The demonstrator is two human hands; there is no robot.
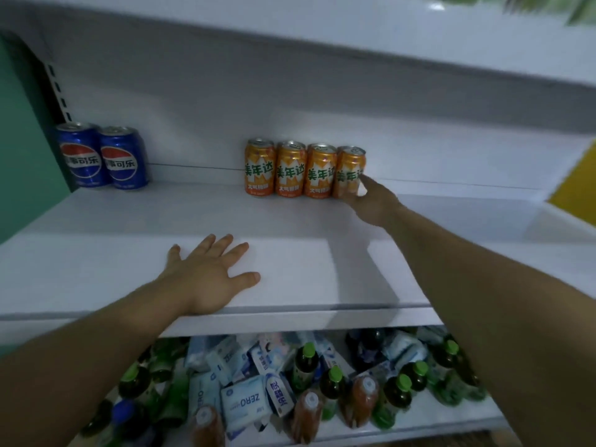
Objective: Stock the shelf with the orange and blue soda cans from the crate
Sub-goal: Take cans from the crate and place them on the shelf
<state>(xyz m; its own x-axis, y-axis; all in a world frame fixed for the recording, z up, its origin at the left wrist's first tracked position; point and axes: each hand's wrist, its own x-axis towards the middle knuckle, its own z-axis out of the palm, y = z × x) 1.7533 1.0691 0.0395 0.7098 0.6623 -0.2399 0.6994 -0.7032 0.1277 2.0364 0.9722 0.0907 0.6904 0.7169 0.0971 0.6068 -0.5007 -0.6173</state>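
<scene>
Several orange soda cans point(290, 172) stand in a row at the back middle of the white shelf point(129, 221). My right hand point(371, 201) reaches to the rightmost orange can point(350, 171), its fingers wrapped around the can's lower right side as it stands on the shelf. Two blue soda cans point(103, 156) stand side by side at the back left corner. My left hand point(209, 275) lies flat on the shelf's front part, fingers spread, holding nothing. The crate is out of view.
A second white shelf point(322, 43) hangs overhead. Below the front edge, a lower shelf point(435, 414) is crowded with green-capped bottles point(306, 366) and white-blue packets point(245, 401). A green panel point(19, 140) borders the left side.
</scene>
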